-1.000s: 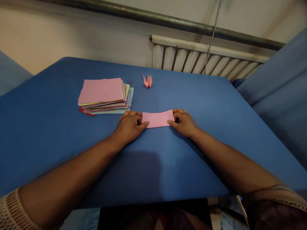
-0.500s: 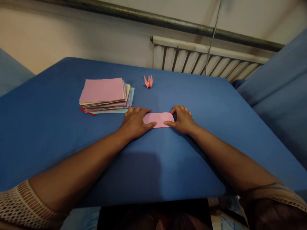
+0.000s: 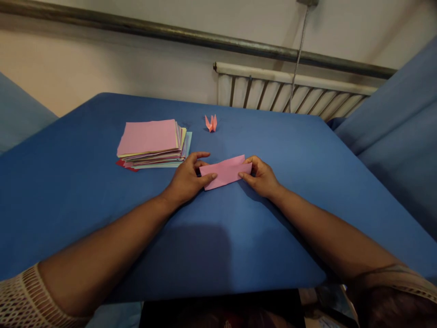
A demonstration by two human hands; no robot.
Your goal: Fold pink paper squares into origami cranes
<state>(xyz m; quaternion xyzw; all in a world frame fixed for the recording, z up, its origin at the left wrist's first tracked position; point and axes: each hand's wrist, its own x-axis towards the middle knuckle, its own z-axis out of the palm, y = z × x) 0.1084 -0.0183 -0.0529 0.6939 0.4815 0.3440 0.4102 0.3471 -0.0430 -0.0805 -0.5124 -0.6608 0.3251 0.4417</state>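
Observation:
Between my two hands is a folded sheet of pink paper, a long narrow strip whose layers part a little at the right end. My left hand pinches its left end, thumb on the near face and index finger stretched out beyond the top edge. At the other end, my right hand grips the paper with the thumb in front and fingertips behind or between the layers. The strip slants, its right end farther from me. Fingers behind the paper are partly hidden.
A thick stack of coloured paper, pink on top, lies left of my hands. Beyond them stands a small folded pink-orange paper figure. The blue table reaches back to a wall with a radiator and a pipe.
The pink strip has come from lying flat to being held tilted, its layers parting at the right. My left index finger has lifted away, and the right fingers have closed around the paper's end.

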